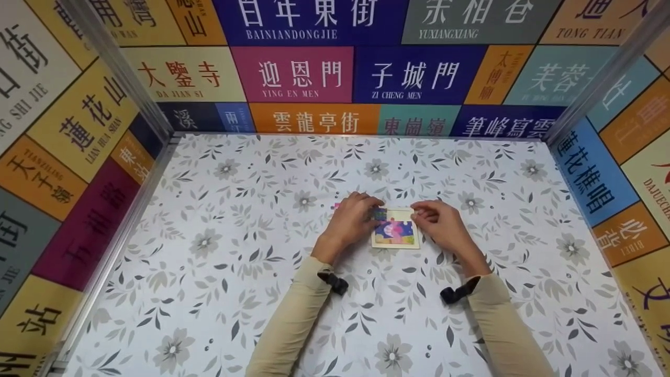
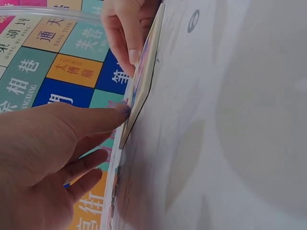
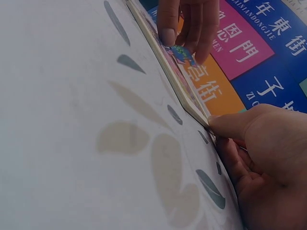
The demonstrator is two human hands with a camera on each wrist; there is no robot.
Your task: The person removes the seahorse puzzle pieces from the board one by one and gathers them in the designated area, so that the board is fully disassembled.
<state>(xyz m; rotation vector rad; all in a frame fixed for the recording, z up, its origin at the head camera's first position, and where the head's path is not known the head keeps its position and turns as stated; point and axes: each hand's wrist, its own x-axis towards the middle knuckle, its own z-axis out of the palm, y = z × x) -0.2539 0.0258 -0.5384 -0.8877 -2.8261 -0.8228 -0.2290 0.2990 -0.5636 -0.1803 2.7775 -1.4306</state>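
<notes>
A small square jigsaw tray point(image 1: 396, 247) with a cream rim lies on the flowered cloth. Joined pieces in its lower part form a pink, blue and yellow picture point(image 1: 396, 232); bare cream board shows at its upper right. My left hand point(image 1: 352, 217) pinches a dark blue and green puzzle piece point(image 3: 182, 54) at the tray's upper left, and the piece stands tilted in the right wrist view. On the opposite side, my right hand point(image 1: 444, 222) holds the tray's upper right corner between thumb and fingers.
More puzzle pieces point(image 2: 114, 189) lie flat on the cloth beyond my left hand, a pink one point(image 1: 337, 206) peeking out beside it. Panels with Chinese lettering point(image 1: 293, 73) enclose the table at the back and both sides, with metal posts point(image 1: 591, 78) at the corners.
</notes>
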